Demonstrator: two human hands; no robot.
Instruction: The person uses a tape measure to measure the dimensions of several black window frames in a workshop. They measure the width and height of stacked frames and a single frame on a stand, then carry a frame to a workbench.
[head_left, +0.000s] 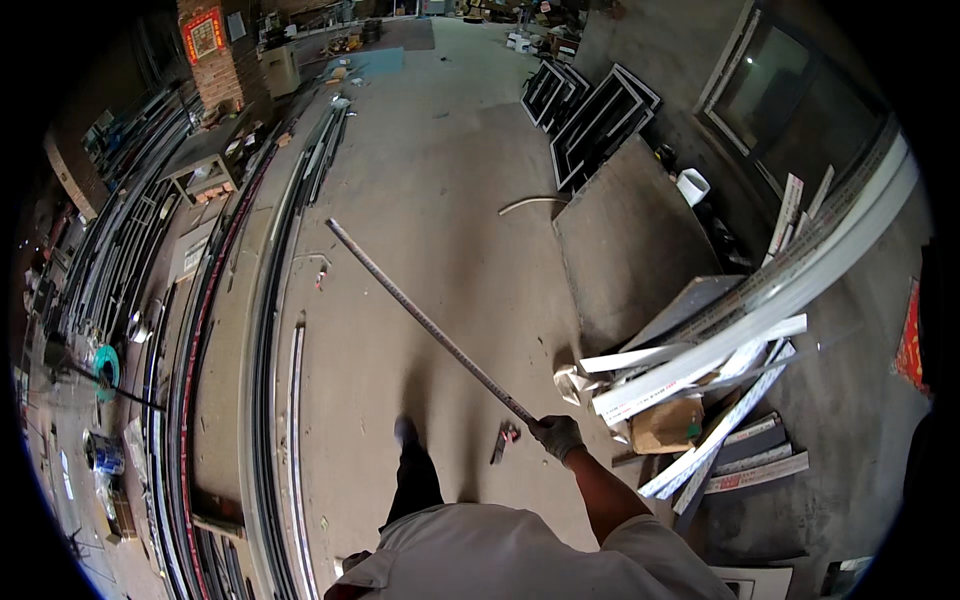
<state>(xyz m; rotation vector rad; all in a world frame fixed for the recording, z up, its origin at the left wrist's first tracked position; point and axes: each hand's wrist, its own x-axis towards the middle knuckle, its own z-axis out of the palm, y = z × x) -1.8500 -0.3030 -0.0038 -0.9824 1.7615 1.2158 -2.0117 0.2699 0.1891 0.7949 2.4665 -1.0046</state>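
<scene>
Though long, strip (431,324) in right fingers (545,428)

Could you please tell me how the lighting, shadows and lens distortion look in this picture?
In the head view, light brightens the far floor, while soft shadows lie near the leg; also in the head view, a small glint marks the window, the fisheye bows the dark profiles at left, and the strip in the right hand looks fairly sharp.

I view a dim floor (480,130), brighter toward its far edge, with soft shadows (416,385), a glinting window (765,85) and fisheye-bowed edges.
</scene>
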